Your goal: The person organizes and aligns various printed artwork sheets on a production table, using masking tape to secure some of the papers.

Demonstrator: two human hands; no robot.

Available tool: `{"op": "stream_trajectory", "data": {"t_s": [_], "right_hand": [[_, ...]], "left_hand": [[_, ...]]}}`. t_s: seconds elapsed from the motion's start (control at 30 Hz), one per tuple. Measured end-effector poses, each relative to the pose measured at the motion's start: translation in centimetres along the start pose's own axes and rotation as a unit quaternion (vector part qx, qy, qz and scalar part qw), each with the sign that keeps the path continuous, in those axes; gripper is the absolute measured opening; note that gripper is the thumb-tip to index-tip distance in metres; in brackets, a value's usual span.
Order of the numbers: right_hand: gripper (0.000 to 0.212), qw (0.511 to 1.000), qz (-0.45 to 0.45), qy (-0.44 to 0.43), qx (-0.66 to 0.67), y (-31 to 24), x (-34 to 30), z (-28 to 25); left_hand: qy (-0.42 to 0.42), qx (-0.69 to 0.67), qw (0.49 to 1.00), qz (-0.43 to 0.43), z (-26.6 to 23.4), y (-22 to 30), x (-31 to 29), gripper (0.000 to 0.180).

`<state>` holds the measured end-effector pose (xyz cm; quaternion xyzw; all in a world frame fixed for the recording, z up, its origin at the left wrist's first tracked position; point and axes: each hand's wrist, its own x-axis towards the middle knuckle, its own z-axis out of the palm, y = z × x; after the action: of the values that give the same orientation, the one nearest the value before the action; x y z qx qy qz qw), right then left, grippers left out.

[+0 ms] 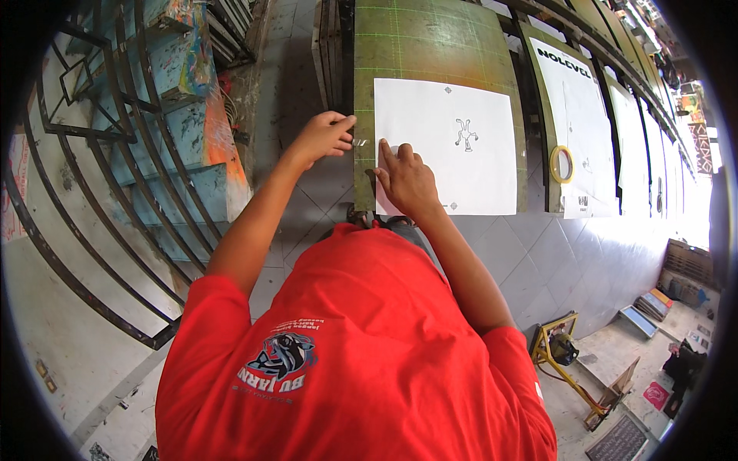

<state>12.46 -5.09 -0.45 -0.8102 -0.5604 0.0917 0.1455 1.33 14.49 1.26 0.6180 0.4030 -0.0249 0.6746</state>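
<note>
A white sheet of paper with a small line-drawn figure and register marks lies on a green gridded board. My right hand rests on the sheet's left part, index finger stretched out and pressing near the edge, thumb apart, the other fingers partly bent. Just off the board's left edge is my left hand, its fingertips pinched together. A small shiny strip shows on the board beside those fingertips; whether they hold it I cannot make out.
Right of my board, more boards with paper sheets stand in a row on dark rails. A yellow tape roll lies on the nearest one. Black metal railings and paint-stained blue steps are at left. A yellow metal frame stands lower right.
</note>
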Motion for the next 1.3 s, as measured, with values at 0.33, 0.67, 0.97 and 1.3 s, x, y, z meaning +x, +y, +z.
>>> {"op": "stream_trajectory", "data": {"t_s": [0.33, 0.67, 0.97, 1.3], "right_hand": [[0.065, 0.999, 0.009, -0.02, -0.037, -0.7, -0.1, -0.2], [0.049, 0.955, 0.177, 0.113, 0.208, 4.3, -7.6, -6.7], [0.037, 0.84, 0.406, 0.258, 0.251, 21.5, -20.2, -6.0], [0.041, 0.703, 0.385, 0.101, 0.589, 23.7, -19.9, -3.7]], "left_hand": [[0.107, 0.006, 0.992, 0.07, -0.2, -9.1, -2.9, 0.044], [0.147, 0.033, 0.973, 0.177, 7.8, -11.1, -7.5, 0.056], [0.21, 0.029, 0.946, 0.246, 12.5, -11.2, -8.2, 0.065], [0.3, 0.033, 0.931, 0.206, 15.3, -13.3, -8.2, 0.057]]}}
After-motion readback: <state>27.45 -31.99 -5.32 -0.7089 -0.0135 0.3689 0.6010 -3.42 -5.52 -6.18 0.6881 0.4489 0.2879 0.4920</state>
